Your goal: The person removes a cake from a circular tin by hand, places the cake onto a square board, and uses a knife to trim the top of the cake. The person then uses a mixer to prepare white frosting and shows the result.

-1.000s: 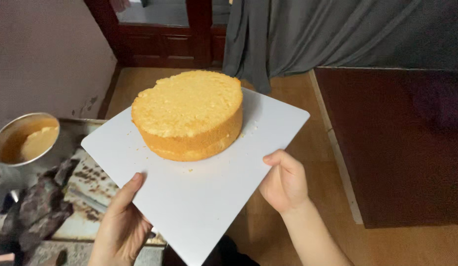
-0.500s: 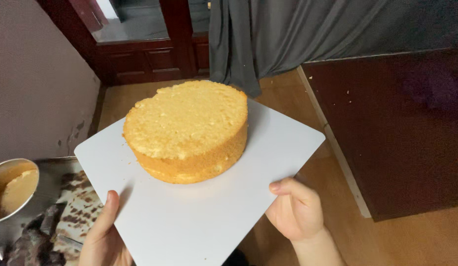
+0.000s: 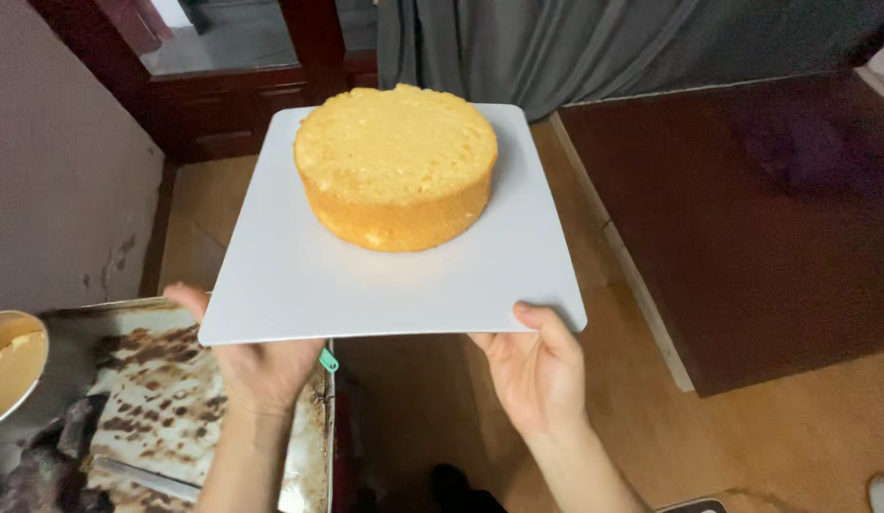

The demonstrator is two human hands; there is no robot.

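A person carries a round, golden-yellow sponge cake [image 3: 396, 166] on a flat, square white board [image 3: 385, 275], held level above a wooden floor [image 3: 803, 427]. The left hand [image 3: 257, 366] supports the board's near-left corner from beneath, palm spread; the right hand [image 3: 537, 375] pinches the near-right corner, thumb on top. The cake sits toward the board's far edge, well away from both hands and roughly midway between them. Left of the board lie a stained metal tray [image 3: 176, 399] and a metal bowl of batter [image 3: 9, 366].

Home baking spot: stained baking tray [image 3: 176, 399], batter bowl [image 3: 9, 366], wooden floor [image 3: 794, 437], curtain [image 3: 575, 43].
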